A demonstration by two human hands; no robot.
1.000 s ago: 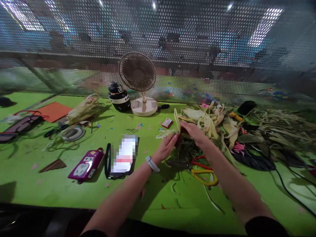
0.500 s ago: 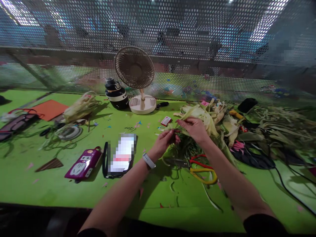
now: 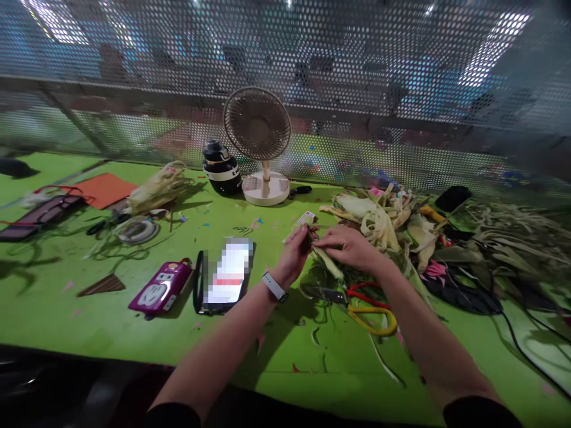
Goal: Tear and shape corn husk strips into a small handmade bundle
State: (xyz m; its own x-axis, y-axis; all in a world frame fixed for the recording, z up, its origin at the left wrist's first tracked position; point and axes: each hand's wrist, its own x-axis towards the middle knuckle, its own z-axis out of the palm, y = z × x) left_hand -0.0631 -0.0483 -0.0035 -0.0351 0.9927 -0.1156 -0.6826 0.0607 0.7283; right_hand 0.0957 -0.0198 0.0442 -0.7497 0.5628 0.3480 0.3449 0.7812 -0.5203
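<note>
My left hand [image 3: 293, 252], with a pale watch strap on its wrist, pinches one end of a pale green corn husk strip [image 3: 329, 263]. The strip slants down to the right between my hands. The fingers of my right hand [image 3: 350, 248] close on it near the same end; the exact grip is partly hidden. Below my hands lie scissors [image 3: 372, 320] with a red and a yellow handle, beside thin green strands. Just behind my right hand is a heap of dried corn husks [image 3: 379, 217]. A small red and white box [image 3: 307, 217] lies behind my left hand.
A fan [image 3: 266, 187] and a black bottle [image 3: 222, 172] stand at the back before a perforated metal screen [image 3: 357, 89]. Left of my arms are a phone [image 3: 232, 270], a purple power socket [image 3: 161, 288] and a husk bundle [image 3: 160, 187]. Black cables [image 3: 520, 339] run at the right.
The husk strip now shows slanting below my fingers. My right hand has come down and away from the husk heap, closer to my left hand. The whole view has shifted slightly.
</note>
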